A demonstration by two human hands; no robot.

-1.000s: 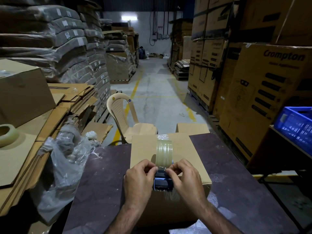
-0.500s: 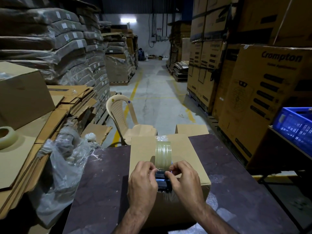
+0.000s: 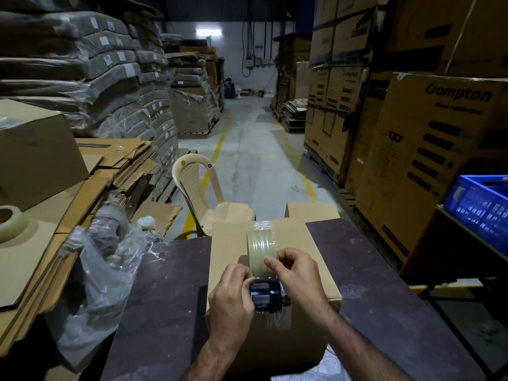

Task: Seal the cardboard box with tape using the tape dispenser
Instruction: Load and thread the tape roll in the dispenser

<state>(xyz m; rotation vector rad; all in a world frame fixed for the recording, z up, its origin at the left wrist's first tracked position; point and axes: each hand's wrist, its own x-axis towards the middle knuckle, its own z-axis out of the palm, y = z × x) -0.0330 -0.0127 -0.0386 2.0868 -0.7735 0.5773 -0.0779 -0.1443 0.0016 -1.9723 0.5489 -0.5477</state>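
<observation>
A closed cardboard box [image 3: 228, 240] stands on the dark table [image 3: 371, 284] in front of me. On its top, near the front edge, sits a black tape dispenser [image 3: 265, 294] with a clear tape roll [image 3: 259, 248] upright above it. My left hand [image 3: 232, 295] grips the dispenser's left side, thumb at the roll's lower edge. My right hand [image 3: 295, 273] curls round the right side, its thumb and forefinger pinching at the roll's face. Clear tape runs down the box's front face below the dispenser.
Crumpled clear plastic [image 3: 104, 270] lies at the table's left corner beside flattened cardboard stacks [image 3: 41, 243] bearing a spare tape roll [image 3: 11, 222]. A beige plastic chair [image 3: 209, 199] stands beyond the box. A blue crate [image 3: 481, 207] sits right. Tall cartons line the aisle.
My right hand has lifted from the dispenser's body up onto the tape roll's face, thumb and finger now pinching there. The left hand has stayed on the dispenser's left side.
</observation>
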